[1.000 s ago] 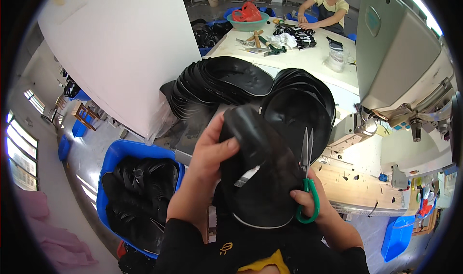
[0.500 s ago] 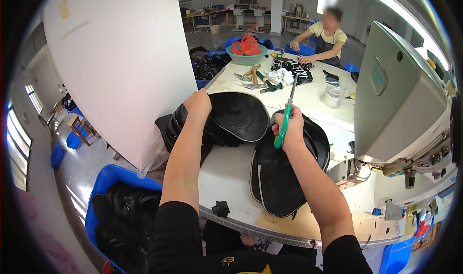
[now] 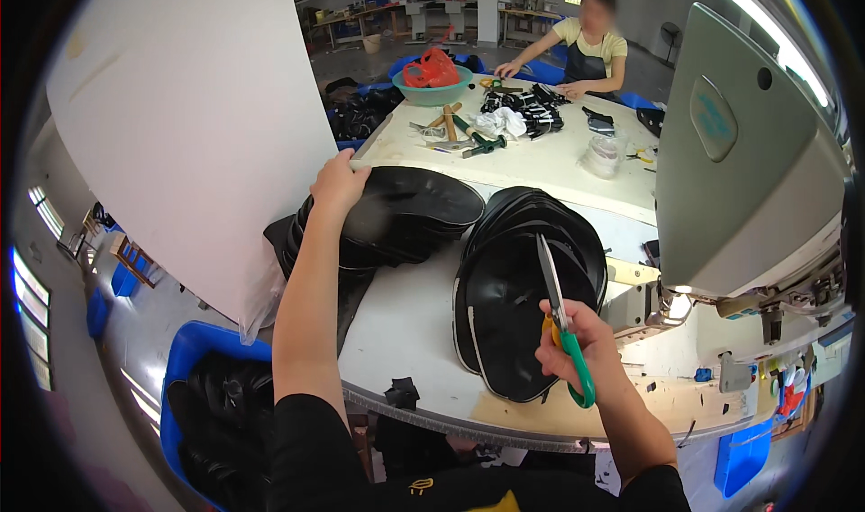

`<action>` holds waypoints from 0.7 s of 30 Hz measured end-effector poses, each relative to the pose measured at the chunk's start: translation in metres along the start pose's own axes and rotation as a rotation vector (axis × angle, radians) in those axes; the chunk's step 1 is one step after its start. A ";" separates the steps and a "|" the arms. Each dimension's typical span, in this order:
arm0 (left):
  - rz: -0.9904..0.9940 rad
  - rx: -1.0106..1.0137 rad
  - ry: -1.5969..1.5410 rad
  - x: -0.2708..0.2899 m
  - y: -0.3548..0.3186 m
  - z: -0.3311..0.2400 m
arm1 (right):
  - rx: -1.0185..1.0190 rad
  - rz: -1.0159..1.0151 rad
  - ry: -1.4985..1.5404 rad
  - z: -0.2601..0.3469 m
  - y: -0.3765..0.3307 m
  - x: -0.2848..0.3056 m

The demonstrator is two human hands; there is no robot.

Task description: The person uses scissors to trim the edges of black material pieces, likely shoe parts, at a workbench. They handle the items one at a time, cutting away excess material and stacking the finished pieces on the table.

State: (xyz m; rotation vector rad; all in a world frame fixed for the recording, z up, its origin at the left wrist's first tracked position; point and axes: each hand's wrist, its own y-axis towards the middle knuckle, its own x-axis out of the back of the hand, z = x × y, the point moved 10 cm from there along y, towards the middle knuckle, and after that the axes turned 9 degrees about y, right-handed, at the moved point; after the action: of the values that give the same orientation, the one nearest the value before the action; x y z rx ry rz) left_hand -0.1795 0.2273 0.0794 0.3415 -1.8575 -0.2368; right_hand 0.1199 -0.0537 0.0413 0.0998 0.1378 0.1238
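Note:
My right hand [image 3: 581,345] is closed around scissors [image 3: 557,300] with green and yellow handles. Their blades point away from me, above a stack of black leather-like curved pieces [image 3: 505,323] with zipper-like edging. At the left, my left hand [image 3: 340,185] pinches the far left rim of the top piece on another stack of black curved pieces [image 3: 414,196]. Its fingertips are partly hidden. Both stacks sit on the white work table [image 3: 396,332].
A grey-green sewing machine [image 3: 752,178] stands close at the right, and a white panel [image 3: 189,133] rises at the left. Below left is a blue bin [image 3: 171,404] of black pieces. Across the table, a person [image 3: 590,52] works near hammers [image 3: 450,129] and a green basin [image 3: 432,93].
My right hand has brought the scissors down nearer to me. My left hand has shifted left, and the piece under it lies flatter on its stack. The person opposite has reached an arm out sideways.

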 end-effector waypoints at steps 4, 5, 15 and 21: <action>-0.150 -0.640 -0.041 0.012 -0.066 -0.096 | 0.019 0.045 -0.073 -0.009 -0.039 0.010; -0.149 -0.808 0.004 0.005 -0.095 -0.115 | 0.014 0.052 -0.082 -0.012 -0.047 0.011; -0.249 -0.662 0.448 -0.041 -0.141 -0.082 | -0.108 -0.154 -0.085 -0.030 -0.119 0.052; -0.403 -0.822 -0.211 0.029 -0.193 -0.172 | -0.131 -0.240 -0.078 -0.043 -0.149 0.072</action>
State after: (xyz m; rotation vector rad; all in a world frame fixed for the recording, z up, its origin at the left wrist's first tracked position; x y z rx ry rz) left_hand -0.0015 0.0384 0.0940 0.1081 -1.7099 -1.3027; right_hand 0.2019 -0.1875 -0.0260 -0.0430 0.0629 -0.1103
